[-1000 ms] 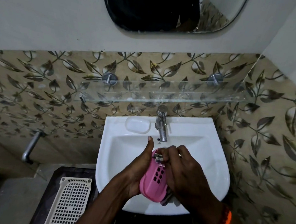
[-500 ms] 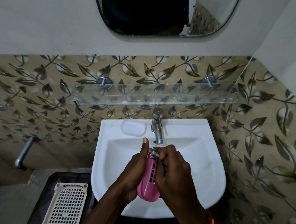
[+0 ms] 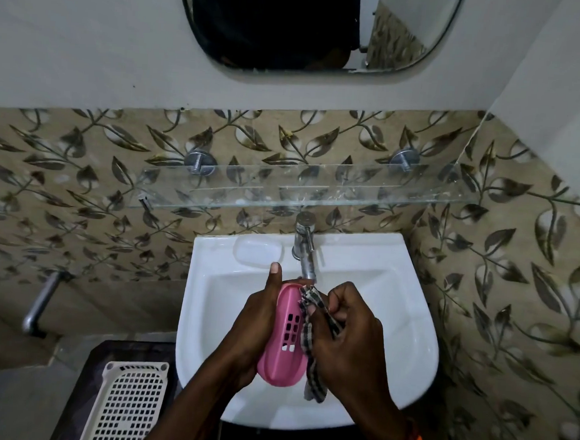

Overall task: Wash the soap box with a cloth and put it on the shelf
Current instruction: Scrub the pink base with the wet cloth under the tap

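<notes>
While cupped in left hand (image 3: 253, 327) over sink (image 3: 408, 331) at lower centre, pink soap box (image 3: 284, 350) tilted on edge. Right hand (image 3: 346, 330) closed on checked cloth (image 3: 312, 328), pressed to box's right rim. Tap (image 3: 305, 252) just above; water flow perhaps on, unclear. Glass shelf (image 3: 283, 193) bare across mid-frame.

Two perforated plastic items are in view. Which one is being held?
The pink soap box, gripped in the left hand over the sink. The white basket sits untouched, lower left.
</notes>
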Demonstrator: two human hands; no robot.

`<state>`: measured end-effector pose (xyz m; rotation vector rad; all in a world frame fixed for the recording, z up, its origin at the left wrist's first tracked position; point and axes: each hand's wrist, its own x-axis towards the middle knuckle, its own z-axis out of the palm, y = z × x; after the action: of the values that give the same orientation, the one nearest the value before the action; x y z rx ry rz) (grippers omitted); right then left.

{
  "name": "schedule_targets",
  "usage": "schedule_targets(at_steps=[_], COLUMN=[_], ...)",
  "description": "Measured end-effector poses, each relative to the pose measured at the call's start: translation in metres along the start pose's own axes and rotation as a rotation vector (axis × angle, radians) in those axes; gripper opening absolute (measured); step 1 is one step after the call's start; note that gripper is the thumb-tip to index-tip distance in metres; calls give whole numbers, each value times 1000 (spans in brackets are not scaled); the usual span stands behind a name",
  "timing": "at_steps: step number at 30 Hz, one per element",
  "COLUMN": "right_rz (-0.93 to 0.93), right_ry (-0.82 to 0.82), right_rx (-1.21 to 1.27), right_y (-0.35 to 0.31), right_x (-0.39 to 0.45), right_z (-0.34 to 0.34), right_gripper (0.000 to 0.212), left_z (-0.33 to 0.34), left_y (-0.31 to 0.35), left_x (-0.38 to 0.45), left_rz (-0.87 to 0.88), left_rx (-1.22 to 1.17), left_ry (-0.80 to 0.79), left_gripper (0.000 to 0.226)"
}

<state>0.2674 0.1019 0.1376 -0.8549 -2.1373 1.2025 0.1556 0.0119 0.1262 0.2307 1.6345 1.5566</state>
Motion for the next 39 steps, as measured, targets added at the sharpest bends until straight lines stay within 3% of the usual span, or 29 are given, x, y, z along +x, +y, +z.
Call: schedule_targets(at_steps=[5,9,13,22,32,39], right_rz=[-47,-12,136,530,187,171], right_ry=[9,35,72,-70,130,-15], right_rx=[-5,-40,12,428,159,-9], right_y=[5,4,1,7,-14,-6], right_x=[-3,-3,3,-11,15,-8], right_z=[-1,5,7,13,11,7], right_gripper=[38,34,28,35,31,27], left_z=[-3,5,14,14,21,10], left_y=[-1,-3,-6,5,-7,-2], left_x=[2,5,6,11,9,9], left_rz=[-71,-3,156,387,294,315], left_rx=[-84,-74,-26,-71,-21,-134], left_ry=[-11,52,128,176,224,250], left_gripper=[68,69,66,53,63,61])
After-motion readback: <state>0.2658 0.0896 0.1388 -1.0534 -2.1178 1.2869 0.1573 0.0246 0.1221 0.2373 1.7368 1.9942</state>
